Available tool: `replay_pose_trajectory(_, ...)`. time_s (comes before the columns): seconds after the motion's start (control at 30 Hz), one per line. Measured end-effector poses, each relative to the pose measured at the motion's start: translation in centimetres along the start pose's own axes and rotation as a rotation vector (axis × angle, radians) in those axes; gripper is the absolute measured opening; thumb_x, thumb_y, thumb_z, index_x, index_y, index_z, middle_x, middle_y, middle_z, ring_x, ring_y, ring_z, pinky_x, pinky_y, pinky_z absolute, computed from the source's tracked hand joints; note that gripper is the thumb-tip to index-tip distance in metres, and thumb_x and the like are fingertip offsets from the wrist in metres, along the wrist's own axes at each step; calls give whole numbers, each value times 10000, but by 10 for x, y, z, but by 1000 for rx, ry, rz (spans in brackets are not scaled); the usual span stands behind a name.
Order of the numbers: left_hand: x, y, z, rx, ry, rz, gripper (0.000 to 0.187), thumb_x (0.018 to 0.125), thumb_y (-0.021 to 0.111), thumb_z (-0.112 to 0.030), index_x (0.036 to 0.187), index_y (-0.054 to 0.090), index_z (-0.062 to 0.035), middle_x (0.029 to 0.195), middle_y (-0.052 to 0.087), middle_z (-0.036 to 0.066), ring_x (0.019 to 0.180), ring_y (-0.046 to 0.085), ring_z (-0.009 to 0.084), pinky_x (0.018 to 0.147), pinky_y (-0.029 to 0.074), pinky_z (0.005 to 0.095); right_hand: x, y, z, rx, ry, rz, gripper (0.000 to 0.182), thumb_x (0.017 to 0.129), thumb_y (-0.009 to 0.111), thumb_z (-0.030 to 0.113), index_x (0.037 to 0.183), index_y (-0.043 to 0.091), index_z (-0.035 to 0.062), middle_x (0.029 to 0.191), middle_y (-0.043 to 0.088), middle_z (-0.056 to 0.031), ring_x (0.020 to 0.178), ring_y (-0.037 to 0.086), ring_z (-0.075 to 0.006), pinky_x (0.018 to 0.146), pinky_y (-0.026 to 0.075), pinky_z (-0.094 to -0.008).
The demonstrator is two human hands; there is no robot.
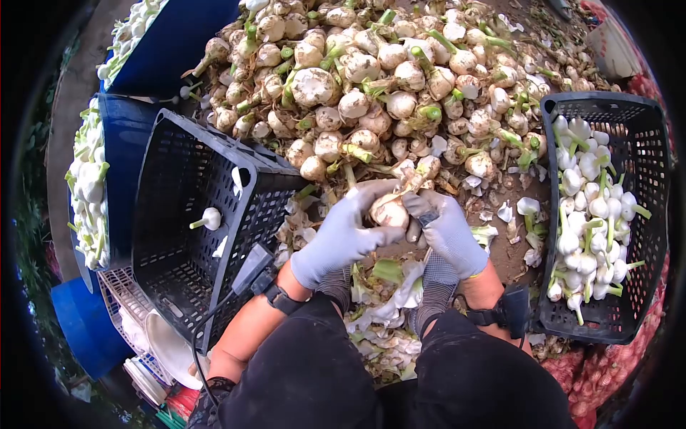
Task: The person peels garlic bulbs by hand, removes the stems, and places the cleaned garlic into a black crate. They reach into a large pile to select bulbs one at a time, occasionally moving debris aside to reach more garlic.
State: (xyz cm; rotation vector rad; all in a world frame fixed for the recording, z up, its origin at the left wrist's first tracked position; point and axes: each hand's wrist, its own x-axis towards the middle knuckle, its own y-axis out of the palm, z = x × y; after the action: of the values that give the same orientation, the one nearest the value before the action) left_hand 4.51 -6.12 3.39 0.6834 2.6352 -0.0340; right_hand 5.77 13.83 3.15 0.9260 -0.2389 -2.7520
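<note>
My left hand [348, 232], in a pale grey glove, is wrapped round a brown-skinned garlic bulb [390, 211] between my knees and the heap. My right hand [446, 230], gloved too, is closed at the bulb's right side, its dark-tipped fingers pressed together near the skin; whatever they pinch is too small to make out. Just beyond both hands rises a large heap of dirty garlic bulbs [357, 68] with cut green stems. Peeled skins and leaves [386, 307] lie on the ground below my hands, between my feet.
A black crate [629, 322] of white garlic stands at the right. At the left, a tilted black crate [168, 243] holds one white bulb [209, 219]. Blue containers [125, 179] topped with garlic line the far left. Red net sacks [607, 372] lie at the lower right.
</note>
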Motion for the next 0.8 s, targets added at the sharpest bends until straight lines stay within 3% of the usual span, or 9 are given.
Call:
replay_pose_trajectory(0.13,-3,3,-14,-529,-135,-64,661,779,721,-1,1376,437,8,1179,616,98,999,648,176,865,534,275,-6,1,10,-15,92,-71,254,984,546,253,983,643,18,645,607,-37,497,534,-81,459,393,-198)
replay_pose_trajectory(0.27,2,6,-5,-835,-138,67,652,929,640,-358,1444,362,-67,1157,623,123,950,670,211,790,557,260,-7,-2,-9,-10,4,-115,245,972,563,241,993,647,12,655,612,-40,530,558,-90,479,409,-202)
replay_pose_trajectory(0.33,0,4,5,-790,-153,71,684,966,529,-507,1478,315,-108,1148,627,123,926,674,223,761,553,250,-1,-2,-21,-915,-672,-396,194,933,602,206,922,659,21,626,589,-27,576,591,-117,481,425,-273)
replay_pose_trajectory(0.4,0,5,6,-779,-135,62,666,979,510,-508,1483,321,-117,1203,605,103,993,648,190,766,539,249,-5,-1,-25,-866,-541,-375,181,912,608,181,940,647,6,638,588,-21,590,604,-131,491,446,-258)
replay_pose_trajectory(0.43,-3,8,-5,-777,-162,-43,717,921,660,-369,1469,325,-50,1275,565,83,1097,589,122,859,535,267,-7,-1,-25,-353,-384,-248,196,921,590,175,977,640,-7,649,591,-23,586,601,-128,494,455,-246)
replay_pose_trajectory(0.47,-3,10,-4,-778,-164,-38,717,921,660,-369,1469,325,-50,1275,565,83,1097,589,122,859,535,267,-9,-1,-25,154,-216,-118,215,930,572,168,1014,632,-19,660,595,-25,582,598,-126,498,464,-235)
replay_pose_trajectory(0.53,-1,12,0,-147,45,-25,814,818,793,-333,1445,372,-27,1269,542,49,1136,531,118,946,471,276,-8,-4,-13,195,-77,-94,275,956,538,181,1103,611,-40,693,609,-35,576,582,-110,493,471,-217)
replay_pose_trajectory(0.57,-1,12,4,-158,1,-50,897,726,869,-252,1430,379,9,1264,542,51,1142,528,127,1006,432,289,-5,-6,-13,137,-26,-54,289,969,522,182,1128,606,-44,701,613,-36,574,574,-100,493,466,-210)
replay_pose_trajectory(0.8,0,9,7,-322,-48,-76,861,778,829,-288,1445,366,0,1209,588,74,1062,592,145,912,503,287,-10,-3,-7,137,60,-72,258,965,552,198,1031,629,-40,700,632,-51,550,565,-93,509,467,-231)
